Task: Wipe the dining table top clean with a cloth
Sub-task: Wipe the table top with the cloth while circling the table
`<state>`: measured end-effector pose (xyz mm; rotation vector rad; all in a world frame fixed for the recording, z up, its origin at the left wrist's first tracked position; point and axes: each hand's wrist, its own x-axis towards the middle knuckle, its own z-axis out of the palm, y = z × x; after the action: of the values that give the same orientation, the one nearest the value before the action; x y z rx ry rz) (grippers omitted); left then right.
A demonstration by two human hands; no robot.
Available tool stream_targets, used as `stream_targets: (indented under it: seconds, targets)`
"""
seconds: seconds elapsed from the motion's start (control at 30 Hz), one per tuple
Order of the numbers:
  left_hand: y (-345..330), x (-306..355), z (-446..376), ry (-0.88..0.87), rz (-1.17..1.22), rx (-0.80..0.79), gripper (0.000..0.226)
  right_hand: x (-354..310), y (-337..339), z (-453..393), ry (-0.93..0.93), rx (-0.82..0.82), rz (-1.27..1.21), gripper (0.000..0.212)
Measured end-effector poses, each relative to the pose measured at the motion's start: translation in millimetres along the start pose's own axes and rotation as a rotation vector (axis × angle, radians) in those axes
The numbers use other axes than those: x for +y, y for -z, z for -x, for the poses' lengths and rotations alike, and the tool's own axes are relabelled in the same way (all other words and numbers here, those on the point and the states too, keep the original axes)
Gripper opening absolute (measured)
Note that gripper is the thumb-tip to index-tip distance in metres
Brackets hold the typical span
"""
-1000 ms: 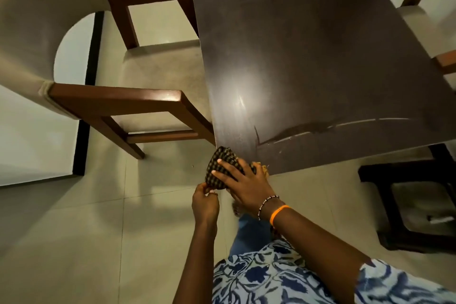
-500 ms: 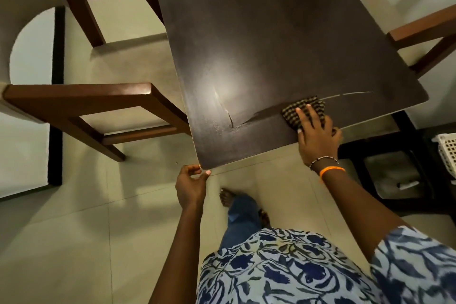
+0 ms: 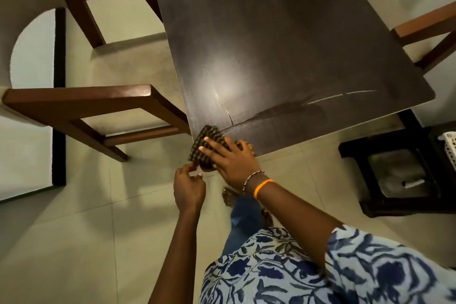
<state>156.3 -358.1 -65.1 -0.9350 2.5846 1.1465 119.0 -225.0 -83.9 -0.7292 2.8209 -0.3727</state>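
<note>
Cloth (image 3: 206, 149): checked, bunched, at table (image 3: 283, 44) near-left corner, frame centre, overhanging edge. R hand (image 3: 233, 159): flat on cloth, fingers spread, pressing it down. L hand (image 3: 188, 189): just below corner, loosely curled, holding nothing, fingertips near cloth.

A right hand (image 3: 233, 159) presses a checked cloth (image 3: 206, 147) flat on the dark table's (image 3: 271, 44) seven o'clock corner; the left hand (image 3: 188, 189) curls just below, at six o'clock.
</note>
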Motion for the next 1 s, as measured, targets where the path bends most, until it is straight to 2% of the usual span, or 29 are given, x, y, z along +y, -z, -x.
stream_targets:
  seconds: [0.1, 0.2, 0.3, 0.37, 0.43, 0.47, 0.53, 0.67, 0.73, 0.8, 0.9, 1.0]
  targets:
    - [-3.1, 10.9, -3.5, -0.096, -0.015, 0.0, 0.038, 51.8, 15.3, 7.2, -0.192, 0.109, 0.04, 0.055]
    - [-1.7, 16.8, -12.2, -0.112, -0.129, -0.001, 0.046, 116.5, 38.1, 15.9, -0.452, 0.184, 0.1, 0.053]
    - [0.9, 17.1, -20.1, -0.113, -0.176, -0.023, 0.046, 171.2, 58.5, 25.2, -0.736, 0.229, 0.043, 0.053]
    - [2.1, 17.6, -23.0, -0.119, -0.177, -0.035, 0.044, 176.4, 60.9, 21.8, -0.911, 0.254, -0.012, 0.052]
    - [1.2, 17.8, -23.4, -0.121, -0.165, -0.04, 0.043, 156.9, 58.7, 8.6, -1.004, 0.269, -0.035, 0.054]
    - [0.7, 17.7, -23.7, -0.114, -0.162, -0.041, 0.042, 140.9, 56.2, -2.4, -0.995, 0.253, -0.054, 0.055]
    - [0.1, 18.3, -22.2, -0.107, -0.143, -0.051, 0.04, 102.9, 49.9, -21.1, -0.861, 0.191, -0.047, 0.058]
    - [0.9, 18.6, -19.9, -0.096, -0.117, -0.058, 0.041, 9.2, 23.8, -48.3, -0.42, -0.006, -0.074, 0.062]
    - [3.9, 13.4, -19.1, -0.061, -0.135, -0.066, 0.034, -32.0, 8.3, -47.8, -0.174, -0.101, -0.109, 0.063]
    - [7.3, 6.3, -18.8, 0.018, -0.145, -0.108, 0.03, -36.0, 4.3, -45.8, -0.018, -0.126, -0.087, 0.063]
    - [13.2, -0.7, -21.8, 0.087, -0.14, -0.178, 0.043, -2.8, 11.5, -44.9, 0.055, -0.078, 0.003, 0.06]
    - [16.2, 1.5, -26.9, 0.068, -0.109, -0.228, 0.053, 45.9, 26.4, -43.9, -0.133, 0.017, 0.056, 0.057]
